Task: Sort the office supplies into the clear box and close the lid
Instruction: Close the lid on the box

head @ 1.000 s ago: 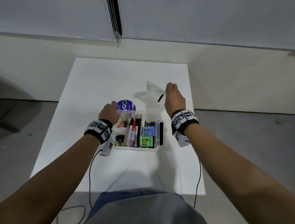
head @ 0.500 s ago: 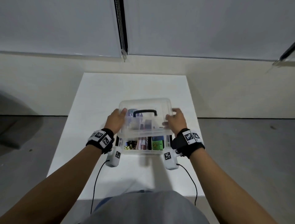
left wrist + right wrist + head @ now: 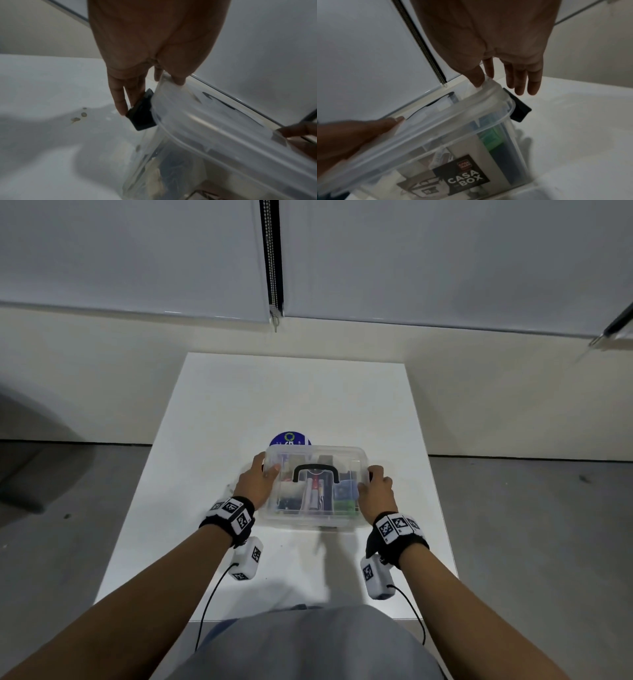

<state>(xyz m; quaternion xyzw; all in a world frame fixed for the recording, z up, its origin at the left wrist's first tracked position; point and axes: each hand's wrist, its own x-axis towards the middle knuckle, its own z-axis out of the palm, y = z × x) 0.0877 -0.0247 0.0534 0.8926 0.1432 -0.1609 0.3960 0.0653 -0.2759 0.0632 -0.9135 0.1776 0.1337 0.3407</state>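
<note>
The clear box [image 3: 308, 517] stands on the white table [image 3: 291, 392] with its clear lid [image 3: 315, 458] lying on top, black handle [image 3: 315, 472] up. Markers and small blue and green boxes show through the plastic. My left hand [image 3: 258, 484] is at the lid's left end: thumb on top, straight fingers [image 3: 120, 102] touching the black side latch [image 3: 142, 115]. My right hand [image 3: 375, 491] is at the right end: thumb [image 3: 477, 79] pressing the lid's [image 3: 445, 128] edge, straight fingers hanging just past the right latch [image 3: 520, 109], which sticks outward.
A round blue-labelled object [image 3: 290, 438] lies on the table just behind the box, half hidden by it. A bead chain [image 3: 273, 268] hangs from the blinds at the far wall. The table's front edge is close to my body.
A second ago the right hand was lifting the lid off the table behind the open box. Both hands then brought it over the box and lowered it; it now sits on the rim.
</note>
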